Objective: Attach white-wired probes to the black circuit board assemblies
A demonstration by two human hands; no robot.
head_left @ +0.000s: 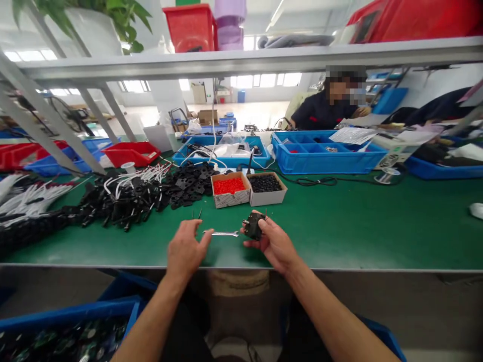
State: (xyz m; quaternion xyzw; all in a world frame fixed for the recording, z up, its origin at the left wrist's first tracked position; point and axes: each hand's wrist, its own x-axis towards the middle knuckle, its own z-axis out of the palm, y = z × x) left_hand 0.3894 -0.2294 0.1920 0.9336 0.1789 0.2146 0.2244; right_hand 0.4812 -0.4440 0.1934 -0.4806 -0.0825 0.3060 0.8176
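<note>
My right hand [277, 243] grips a small dark block-shaped part [253, 226] with a metal shaft on its left side and a thin red wire at the top. The thumb lies across its face. To the left, my left hand [188, 246] hovers over the green bench, thumb and fingers apart, holding nothing. A silver open-ended wrench [225, 234] lies on the bench between both hands. Just beyond my left fingertips are thin dark pins [196, 214]. Behind the hands sit a small box of red caps [231, 202] and a box of black pieces [268, 198].
Black parts with white wires [128, 201] are heaped on the left. Blue bins [324, 163] and a red bin [132, 153] line the back, beneath a shelf [241, 63]. A co-worker [320, 110] sits across. A blue crate [75, 311] of parts stands below, left.
</note>
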